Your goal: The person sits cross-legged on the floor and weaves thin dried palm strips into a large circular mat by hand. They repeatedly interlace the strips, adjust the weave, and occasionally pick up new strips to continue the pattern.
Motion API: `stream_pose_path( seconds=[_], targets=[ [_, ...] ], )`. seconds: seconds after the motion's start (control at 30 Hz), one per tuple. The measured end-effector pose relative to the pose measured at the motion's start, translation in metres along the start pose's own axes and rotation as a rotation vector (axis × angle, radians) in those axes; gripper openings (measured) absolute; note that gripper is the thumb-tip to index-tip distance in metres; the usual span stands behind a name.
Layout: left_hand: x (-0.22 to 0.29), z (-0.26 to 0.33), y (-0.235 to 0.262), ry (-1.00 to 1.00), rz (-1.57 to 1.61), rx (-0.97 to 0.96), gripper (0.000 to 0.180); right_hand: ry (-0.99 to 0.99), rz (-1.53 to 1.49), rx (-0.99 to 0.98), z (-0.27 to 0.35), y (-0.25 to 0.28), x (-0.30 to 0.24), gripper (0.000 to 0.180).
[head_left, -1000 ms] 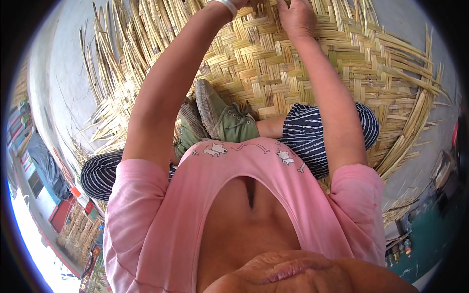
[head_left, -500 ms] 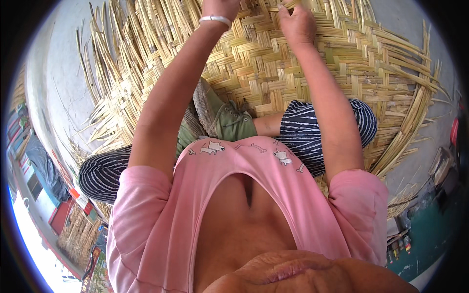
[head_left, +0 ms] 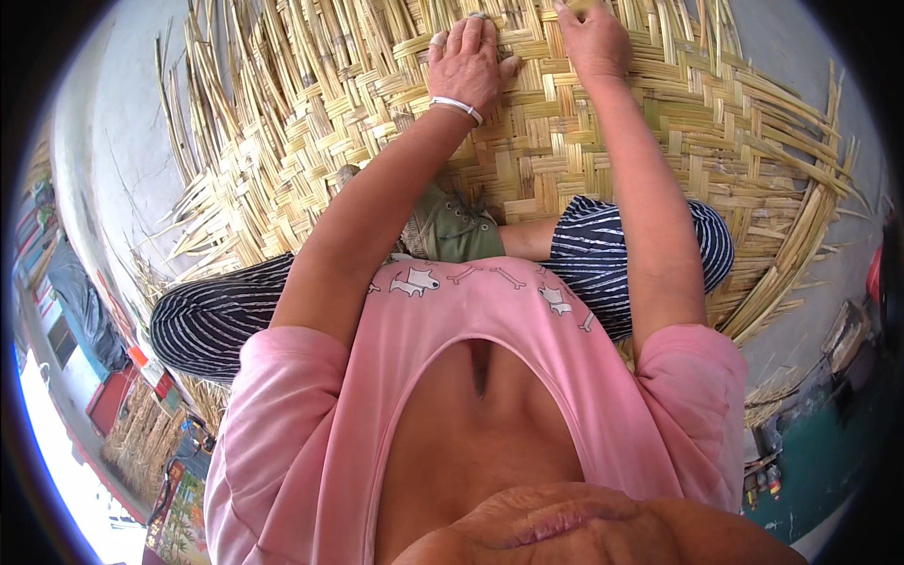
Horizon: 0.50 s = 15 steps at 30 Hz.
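A large mat of flat, yellowish split-reed strips spreads out ahead of me, woven in a zigzag pattern. My left hand rests palm down on the weave, its fingers stretched forward and its thumb out to the side. A white band circles that wrist, and something pale is wrapped around one finger. To its right, my right hand is closed in a pinch over the mat. A reed strip shows at its fingers, partly cut off by the upper edge of the view.
Unwoven reed ends fan out along the mat's left side, and more strips bend around its right edge. My crossed legs, with a green shoe, lie at the near edge. Grey floor borders the mat; clutter stands at both rims.
My left hand has come down nearer to me and now lies flat on the weave. The right hand has shifted slightly right and nearer, still pinching.
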State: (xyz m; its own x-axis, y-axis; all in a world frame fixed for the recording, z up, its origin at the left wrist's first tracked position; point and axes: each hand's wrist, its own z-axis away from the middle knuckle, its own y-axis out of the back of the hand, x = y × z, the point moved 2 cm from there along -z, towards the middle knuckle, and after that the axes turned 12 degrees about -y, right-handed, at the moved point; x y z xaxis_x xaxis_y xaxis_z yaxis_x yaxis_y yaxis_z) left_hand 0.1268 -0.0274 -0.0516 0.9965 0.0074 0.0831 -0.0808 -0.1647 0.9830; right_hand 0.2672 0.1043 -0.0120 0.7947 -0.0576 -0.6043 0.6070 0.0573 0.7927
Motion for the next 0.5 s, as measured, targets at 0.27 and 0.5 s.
stream_pose_path(
  seconds=[0.27,0.5],
  targets=[
    [0.005,0.005,0.013,0.011,0.033,-0.065,0.065,0.075,0.025,-0.028,0.015,-0.003,0.017,0.018],
    [0.012,0.018,0.020,0.007,0.091,-0.149,0.068,-0.071,0.189,-0.168,-0.016,-0.006,0.025,0.049]
  ],
)
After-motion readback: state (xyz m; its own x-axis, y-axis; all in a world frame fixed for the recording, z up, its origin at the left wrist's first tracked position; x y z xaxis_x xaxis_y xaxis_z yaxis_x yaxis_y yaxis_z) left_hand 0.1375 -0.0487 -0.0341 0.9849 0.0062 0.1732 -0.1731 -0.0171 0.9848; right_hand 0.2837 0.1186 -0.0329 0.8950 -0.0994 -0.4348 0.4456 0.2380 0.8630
